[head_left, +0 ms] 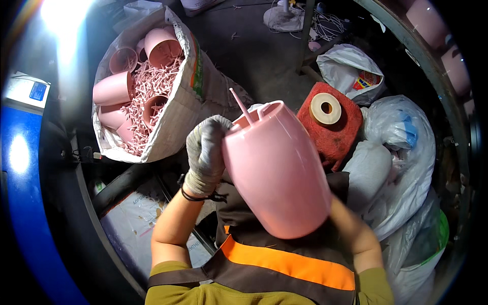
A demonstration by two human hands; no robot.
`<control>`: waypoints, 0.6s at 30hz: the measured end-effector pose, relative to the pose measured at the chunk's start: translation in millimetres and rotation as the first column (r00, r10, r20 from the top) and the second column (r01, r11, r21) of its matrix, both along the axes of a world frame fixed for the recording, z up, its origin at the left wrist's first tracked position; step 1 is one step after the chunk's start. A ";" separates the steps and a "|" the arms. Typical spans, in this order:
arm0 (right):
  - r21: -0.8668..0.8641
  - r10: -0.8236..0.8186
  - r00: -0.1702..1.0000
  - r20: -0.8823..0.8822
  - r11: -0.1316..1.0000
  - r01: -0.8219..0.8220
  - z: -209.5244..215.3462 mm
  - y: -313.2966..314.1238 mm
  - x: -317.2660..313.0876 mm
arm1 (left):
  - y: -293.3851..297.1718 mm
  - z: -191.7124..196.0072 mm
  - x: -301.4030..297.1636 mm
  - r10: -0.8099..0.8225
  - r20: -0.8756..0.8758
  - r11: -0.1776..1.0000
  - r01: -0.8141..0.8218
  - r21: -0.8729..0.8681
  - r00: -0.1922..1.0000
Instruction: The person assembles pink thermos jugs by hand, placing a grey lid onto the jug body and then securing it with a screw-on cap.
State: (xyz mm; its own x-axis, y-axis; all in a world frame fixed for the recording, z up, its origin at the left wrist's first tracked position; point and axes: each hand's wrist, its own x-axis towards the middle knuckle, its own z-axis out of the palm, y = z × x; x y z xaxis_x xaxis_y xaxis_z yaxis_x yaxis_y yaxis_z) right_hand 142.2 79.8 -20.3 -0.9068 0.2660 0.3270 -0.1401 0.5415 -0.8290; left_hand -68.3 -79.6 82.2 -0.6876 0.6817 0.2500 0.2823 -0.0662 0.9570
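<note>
Tilted in front of my chest is a large, glossy pink plastic pot (277,173), its rim at the upper end. A thin pink stick (240,105), like a moulding sprue, pokes up out of its opening. My left hand (206,150), in a grey-white knit glove with a dark cord at the wrist, is closed on the rim's left side. My right forearm passes behind the pot's lower right side. The pot hides my right hand, so its fingers do not show.
A white woven sack (190,109) at the upper left holds pink pots and many pink sticks. To the right, a tape roll (316,109) rests on a red seat (310,133). Plastic bags (406,193) crowd the right side. A blue machine panel (25,203) stands left.
</note>
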 end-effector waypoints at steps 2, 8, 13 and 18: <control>-0.066 -0.111 0.992 0.065 0.991 0.115 34.9 19.6 -2.5 | -3.2 12.5 -11.5 -0.089 -0.629 0.996 0.064 -0.063 0.772; 0.730 -0.092 0.979 -0.182 0.654 0.197 114.1 41.1 -13.5 | 19.1 39.7 -1.5 -0.566 -0.800 0.824 0.183 -0.537 0.200; 0.753 0.218 0.957 0.193 0.592 -0.287 153.7 26.4 -38.2 | 6.3 30.8 -10.7 -0.584 -0.798 0.802 -0.049 -0.596 0.149; -0.500 0.143 0.969 0.199 0.866 -0.025 196.5 0.5 -97.1 | -67.3 32.1 -73.2 0.060 -0.607 0.987 -0.136 -0.080 0.792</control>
State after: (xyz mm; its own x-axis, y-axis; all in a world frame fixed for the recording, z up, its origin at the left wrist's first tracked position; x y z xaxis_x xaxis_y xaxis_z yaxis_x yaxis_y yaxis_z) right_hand 45.0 80.3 176.2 -0.9657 0.2570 -0.0377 0.0526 0.0514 -0.9973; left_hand -141.5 -146.9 114.3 -0.4886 0.6684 0.5608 0.8021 0.0912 0.5902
